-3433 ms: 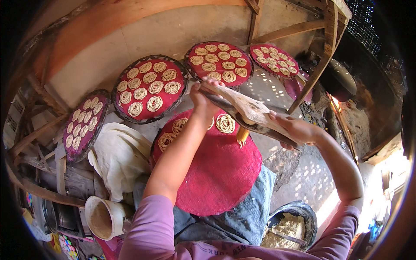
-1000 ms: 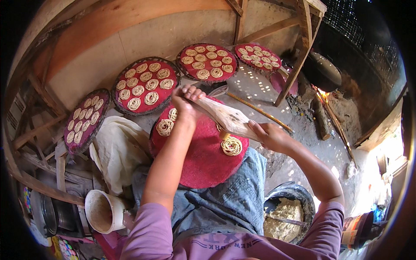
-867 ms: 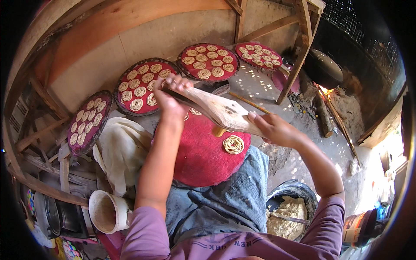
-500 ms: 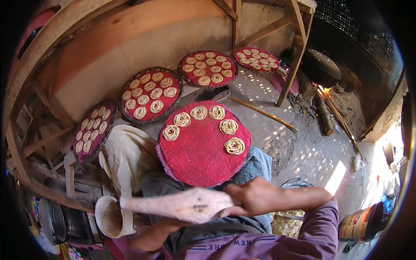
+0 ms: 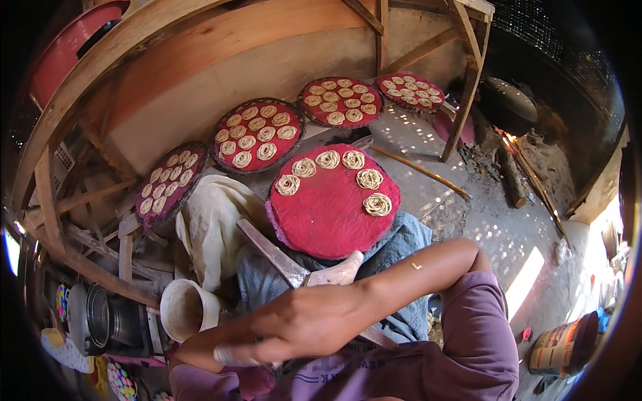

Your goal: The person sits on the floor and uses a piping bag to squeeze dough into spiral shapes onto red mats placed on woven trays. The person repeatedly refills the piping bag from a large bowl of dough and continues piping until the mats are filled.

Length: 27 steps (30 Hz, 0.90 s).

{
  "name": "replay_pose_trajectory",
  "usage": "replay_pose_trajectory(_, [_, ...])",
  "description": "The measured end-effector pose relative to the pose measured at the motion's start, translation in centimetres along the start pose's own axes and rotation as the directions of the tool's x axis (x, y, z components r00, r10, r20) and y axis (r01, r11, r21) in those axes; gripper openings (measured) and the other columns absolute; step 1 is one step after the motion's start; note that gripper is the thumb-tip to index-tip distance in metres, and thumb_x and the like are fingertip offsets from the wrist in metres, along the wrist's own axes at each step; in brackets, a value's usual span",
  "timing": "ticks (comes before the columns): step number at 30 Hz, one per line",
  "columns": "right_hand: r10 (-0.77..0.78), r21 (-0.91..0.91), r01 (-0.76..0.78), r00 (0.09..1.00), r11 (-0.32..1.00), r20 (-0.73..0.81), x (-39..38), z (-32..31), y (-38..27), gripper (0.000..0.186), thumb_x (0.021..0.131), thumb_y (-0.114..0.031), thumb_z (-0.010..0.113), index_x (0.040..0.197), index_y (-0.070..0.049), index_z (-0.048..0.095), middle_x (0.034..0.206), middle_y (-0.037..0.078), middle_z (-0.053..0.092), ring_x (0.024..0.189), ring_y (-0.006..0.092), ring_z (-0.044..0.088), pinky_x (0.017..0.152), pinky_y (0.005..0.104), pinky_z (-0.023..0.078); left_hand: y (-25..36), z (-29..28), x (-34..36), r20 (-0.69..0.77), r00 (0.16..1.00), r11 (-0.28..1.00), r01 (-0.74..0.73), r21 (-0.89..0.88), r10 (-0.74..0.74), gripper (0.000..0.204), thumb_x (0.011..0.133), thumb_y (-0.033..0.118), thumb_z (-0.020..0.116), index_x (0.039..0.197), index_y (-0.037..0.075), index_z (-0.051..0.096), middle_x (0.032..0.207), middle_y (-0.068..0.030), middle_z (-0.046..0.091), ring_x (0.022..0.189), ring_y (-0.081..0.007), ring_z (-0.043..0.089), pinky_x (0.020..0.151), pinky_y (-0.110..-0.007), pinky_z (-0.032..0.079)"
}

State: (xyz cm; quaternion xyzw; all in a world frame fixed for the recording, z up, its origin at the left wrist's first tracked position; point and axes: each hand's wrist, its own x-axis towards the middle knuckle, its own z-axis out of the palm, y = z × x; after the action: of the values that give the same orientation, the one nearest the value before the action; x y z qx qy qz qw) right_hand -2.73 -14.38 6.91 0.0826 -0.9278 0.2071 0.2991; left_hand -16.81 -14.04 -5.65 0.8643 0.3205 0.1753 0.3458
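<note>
Tray (image 5: 328, 214) with six noodle nests (image 5: 377, 204)

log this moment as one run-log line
right hand: over wooden press, grip unclear | left hand: hidden | red round tray: six noodle nests, curved row near rim | beyond: four nest-covered trays

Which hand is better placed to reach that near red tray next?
Probably the right hand: it shows in front of the wooden press, below the near red tray; the left hand is hidden.

Right fingers (image 5: 262, 351) near wooden press (image 5: 339, 273); red tray (image 5: 328, 220) beyond (six noodle coils (image 5: 377, 205)).
</note>
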Motion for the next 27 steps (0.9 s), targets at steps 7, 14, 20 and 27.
replay_pose_trajectory(7, [0.507, 0.232, -0.453, 0.802, 0.861, -0.316, -1.9, -3.9, 1.0, 0.024, 0.092, -0.011, 0.056, 0.111, -0.004, 0.044, 0.071, 0.014, 0.059, 0.069, 0.0305, 0.064, 0.057, 0.0384, 0.049, 2.5, -3.4, -3.2, -0.021, 0.986, 0.969, 0.157, -0.190, -0.164, 0.041, 0.081, 0.024, 0.073, 0.117, 0.008, 0.059, 0.107, -0.0108, 0.066, 0.098, -0.0225, 0.064, 0.083, -0.037, 0.050])
replay_pose_trajectory(14, [0.359, 0.375, -0.113, -0.141, 0.920, -0.923, -14.4, -8.9, -4.0, 0.012, 0.099, -0.017, 0.049, 0.110, -0.013, 0.048, 0.064, -0.004, 0.039, 0.042, 0.0060, 0.032, 0.038, 0.0214, 0.029, -2.2, -2.1, -7.6, -0.435, 0.888, 0.943, -0.004, -0.333, -0.150, 0.043, 0.077, 0.009, 0.074, 0.116, 0.005, 0.057, 0.108, -0.0072, 0.064, 0.098, -0.0203, 0.062, 0.085, -0.037, 0.051])
replay_pose_trajectory(20, [0.132, 0.129, 0.054, -0.665, 0.990, -0.735, -25.0, -4.8, -5.5, 0.016, 0.101, -0.028, 0.048, 0.093, -0.015, 0.044, 0.064, -0.002, 0.038, 0.053, 0.0094, 0.039, 0.048, 0.0255, 0.038, 3.5, 3.5, 4.3, -0.439, 0.896, 0.525, -0.405, -0.748, 0.065, 0.087, 0.083, 0.054, 0.066, 0.144, 0.001, 0.035, 0.156, -0.0222, 0.017, 0.141, -0.0322, 0.030, 0.114, -0.046, 0.028])
replay_pose_trajectory(27, [0.630, 0.676, 0.234, -0.649, 0.699, -0.427, -27.8, 7.7, -6.6, 0.051, 0.102, -0.047, 0.035, 0.121, -0.002, 0.050, 0.109, 0.016, 0.063, 0.097, 0.0257, 0.061, 0.090, 0.0403, 0.047, 11.7, 3.2, 14.4, -0.612, 0.747, 0.181, -0.660, -0.729, 0.260, 0.019, 0.093, 0.024, 0.050, 0.099, 0.006, 0.048, 0.091, -0.0046, 0.046, 0.095, -0.0163, 0.048, 0.092, -0.036, 0.040])
